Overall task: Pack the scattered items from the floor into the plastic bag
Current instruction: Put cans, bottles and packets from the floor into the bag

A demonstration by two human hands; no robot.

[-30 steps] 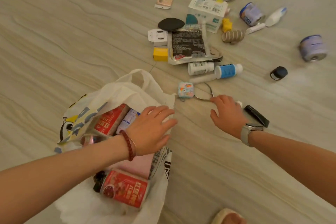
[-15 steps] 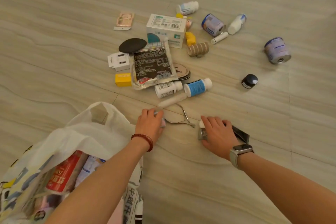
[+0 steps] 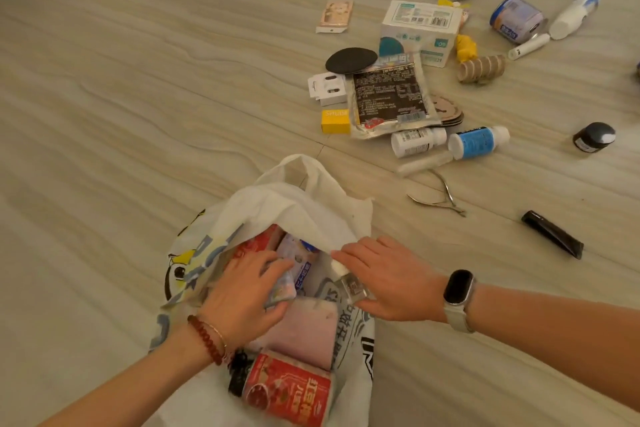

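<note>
We judged the packing partly done. The white printed plastic bag [image 3: 304, 215] lay open on the pale wood-grain floor [image 3: 138, 97] at six o'clock, and it already held a red labelled can [image 3: 289, 392], a pink folded cloth [image 3: 304, 333] and a red packet [image 3: 258, 241]. Much was left: towards one o'clock lay a white cardboard box [image 3: 420, 22], a black-printed foil pouch [image 3: 389, 95], a small yellow box [image 3: 335, 121], a blue-labelled white bottle [image 3: 479, 142] and a white pill bottle [image 3: 417, 142]. Steel cuticle nippers [image 3: 441, 199] and a black flat tube [image 3: 552, 234] lay at three o'clock of the bag's mouth, with a dark round jar [image 3: 594, 137] further out at two o'clock.

Both of our hands were over the bag's mouth, palms down. Our left hand [image 3: 242, 291], with a red bead bracelet at its wrist, gripped a small pastel-printed pouch [image 3: 282, 289], fingers curled round it inside the opening. Our right hand [image 3: 388, 279], with a smartwatch on the wrist, held a small clear bottle with a white cap [image 3: 348, 282] under the palm at the bag's edge, fingers stretched towards the bag's upper rim.
</note>
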